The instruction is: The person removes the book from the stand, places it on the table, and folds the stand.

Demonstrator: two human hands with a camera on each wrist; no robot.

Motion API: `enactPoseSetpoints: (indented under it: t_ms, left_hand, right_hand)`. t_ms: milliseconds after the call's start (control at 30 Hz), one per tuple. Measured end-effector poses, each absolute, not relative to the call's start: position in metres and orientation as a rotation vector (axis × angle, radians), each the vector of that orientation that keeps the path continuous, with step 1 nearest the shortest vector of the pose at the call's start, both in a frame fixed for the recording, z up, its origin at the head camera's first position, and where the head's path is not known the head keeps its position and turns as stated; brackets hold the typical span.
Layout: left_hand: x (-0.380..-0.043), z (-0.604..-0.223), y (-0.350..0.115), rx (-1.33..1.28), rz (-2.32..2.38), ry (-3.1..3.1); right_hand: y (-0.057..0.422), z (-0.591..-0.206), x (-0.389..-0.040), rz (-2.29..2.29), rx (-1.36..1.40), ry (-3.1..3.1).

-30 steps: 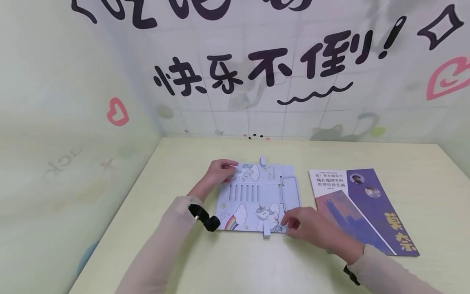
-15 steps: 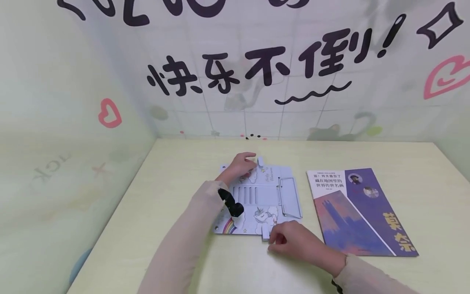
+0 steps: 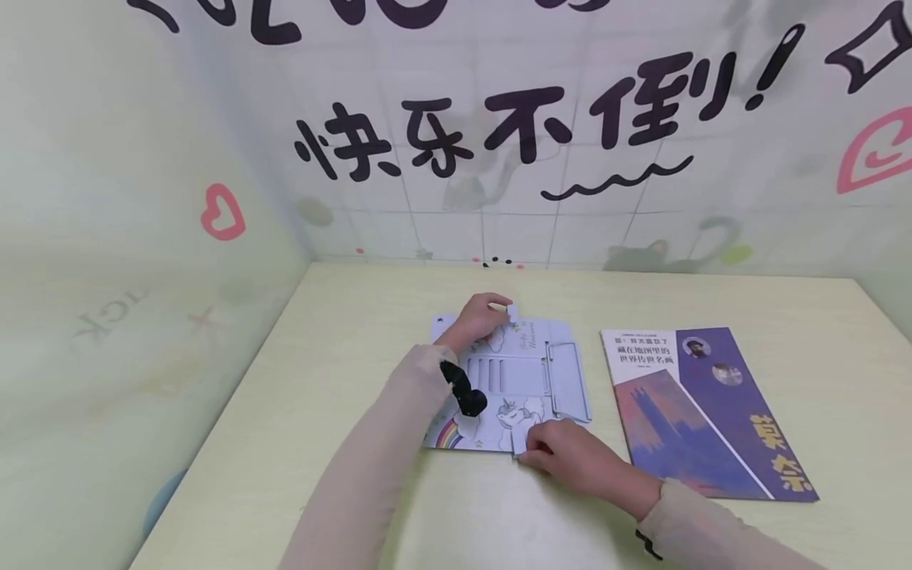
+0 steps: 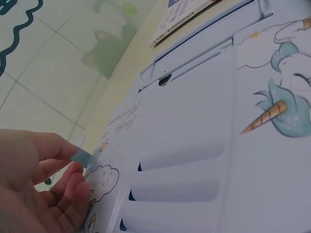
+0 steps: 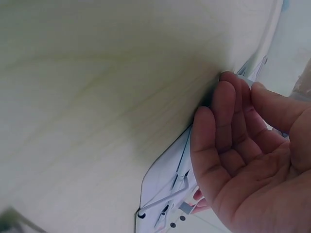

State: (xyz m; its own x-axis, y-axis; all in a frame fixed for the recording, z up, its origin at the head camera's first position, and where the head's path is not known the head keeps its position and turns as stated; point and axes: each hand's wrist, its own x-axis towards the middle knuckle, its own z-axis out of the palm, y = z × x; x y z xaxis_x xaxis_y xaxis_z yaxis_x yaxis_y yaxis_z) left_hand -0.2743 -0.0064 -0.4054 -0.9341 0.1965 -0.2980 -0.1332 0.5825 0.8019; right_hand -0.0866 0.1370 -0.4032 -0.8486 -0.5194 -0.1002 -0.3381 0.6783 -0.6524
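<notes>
A pale blue book stand (image 3: 526, 376) with unicorn and rainbow drawings lies flat on the table, its wire support (image 3: 568, 380) folded at the right side. My left hand (image 3: 479, 318) reaches over it and pinches the small page clip (image 3: 511, 313) on the far edge; the left wrist view shows this clip (image 4: 81, 158) between thumb and finger. At the near edge, my right hand (image 3: 579, 455) pinches the other page clip (image 3: 519, 440). In the right wrist view the curled fingers (image 5: 224, 109) hide most of that clip.
A book (image 3: 741, 396) with a purple and white cover lies on the table (image 3: 342, 356) to the right of the stand. A printed wall covering (image 3: 427, 229) rises behind the table, with another panel (image 3: 142, 356) along the left.
My left hand has moved right along the far edge to the far clip and now pinches it. My right hand has shifted left from the corner onto the near clip.
</notes>
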Motion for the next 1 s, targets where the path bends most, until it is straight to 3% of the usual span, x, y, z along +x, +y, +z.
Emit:
enactPoseSetpoints:
  t_ms: [1000]
  left_hand:
    - [-0.268, -0.409, -0.026, 0.210, 1.211, 2.505]
  right_hand:
    - [0.138, -0.400, -0.100, -1.042, -0.616, 2.521]
